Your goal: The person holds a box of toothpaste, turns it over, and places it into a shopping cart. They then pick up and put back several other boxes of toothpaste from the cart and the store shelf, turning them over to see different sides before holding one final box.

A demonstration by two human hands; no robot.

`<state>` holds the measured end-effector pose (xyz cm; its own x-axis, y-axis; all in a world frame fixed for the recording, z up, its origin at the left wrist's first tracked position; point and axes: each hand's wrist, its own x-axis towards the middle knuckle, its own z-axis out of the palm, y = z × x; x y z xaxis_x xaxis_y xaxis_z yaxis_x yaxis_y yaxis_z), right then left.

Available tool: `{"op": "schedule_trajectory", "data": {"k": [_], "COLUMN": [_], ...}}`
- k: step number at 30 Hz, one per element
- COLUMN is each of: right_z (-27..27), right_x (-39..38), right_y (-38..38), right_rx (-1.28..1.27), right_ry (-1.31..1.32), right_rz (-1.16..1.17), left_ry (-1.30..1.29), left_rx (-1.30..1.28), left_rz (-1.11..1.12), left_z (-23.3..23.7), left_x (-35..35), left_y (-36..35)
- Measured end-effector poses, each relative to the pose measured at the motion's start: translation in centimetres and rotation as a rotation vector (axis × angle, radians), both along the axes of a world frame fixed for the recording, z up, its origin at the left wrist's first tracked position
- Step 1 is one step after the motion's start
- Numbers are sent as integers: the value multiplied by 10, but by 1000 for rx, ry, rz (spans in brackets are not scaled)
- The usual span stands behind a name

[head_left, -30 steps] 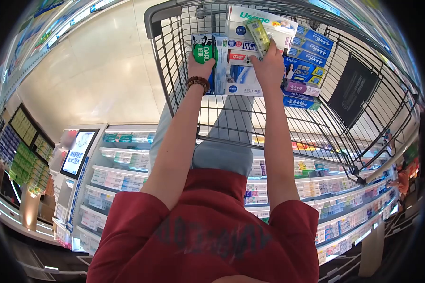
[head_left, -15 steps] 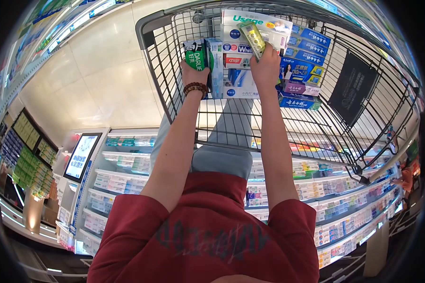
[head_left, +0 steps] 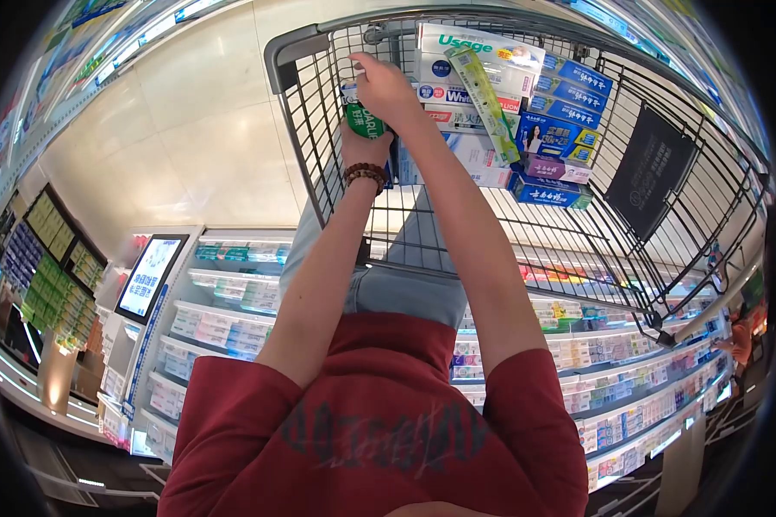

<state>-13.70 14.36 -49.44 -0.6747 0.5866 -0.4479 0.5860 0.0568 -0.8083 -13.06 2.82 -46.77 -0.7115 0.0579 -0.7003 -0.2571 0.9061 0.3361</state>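
Note:
My left hand (head_left: 364, 151), with a beaded bracelet at its wrist, grips a green Darlie toothpaste box (head_left: 366, 122) at the left side of the shopping cart. Reaching across just above that box is my right hand (head_left: 386, 93), its visible fingers apart and nothing seen in them. To its right, a slim yellow-green box (head_left: 485, 99) lies slanted over white toothpaste boxes (head_left: 438, 67). Blue toothpaste boxes (head_left: 569, 95) are stacked beside these, with a purple box (head_left: 556, 168) lower down. My right hand and forearm hide part of the Darlie box and the boxes near it.
The wire shopping cart (head_left: 526, 237) stands before me, with a dark panel (head_left: 651, 172) on its right side. Shelves of boxed goods (head_left: 224, 332) lie behind me, with a lit screen (head_left: 151, 276) at their end. Another person (head_left: 737, 340) is at the far right.
My right hand has let go of the yellow-green box, which now rests on the white boxes, and has moved left to the Darlie box. My left hand still holds the Darlie box.

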Motion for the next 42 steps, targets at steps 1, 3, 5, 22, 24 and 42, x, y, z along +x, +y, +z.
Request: {"op": "schedule_trajectory", "data": {"k": [1, 3, 5, 22, 24, 42], "right_z": [-11, -24, -24, -76, -71, 58], "right_x": [-9, -25, -43, -16, -8, 132], "right_y": [3, 8, 20, 40, 40, 60], "right_rx": [-37, -39, 28, -329, -234, 544], "right_ry": [-84, -302, -567, 90, 13, -476], "right_rz": [60, 259, 534, 543, 444, 25], "left_ry": [2, -5, -22, -38, -79, -205], "left_rx": [17, 49, 77, 42, 70, 235], "left_rz": [5, 25, 55, 102, 101, 143], "left_z": [-1, -5, -16, -17, -21, -37], "left_x": [1, 2, 4, 9, 10, 22], "left_y": [-2, -7, -14, -21, -21, -36]}}
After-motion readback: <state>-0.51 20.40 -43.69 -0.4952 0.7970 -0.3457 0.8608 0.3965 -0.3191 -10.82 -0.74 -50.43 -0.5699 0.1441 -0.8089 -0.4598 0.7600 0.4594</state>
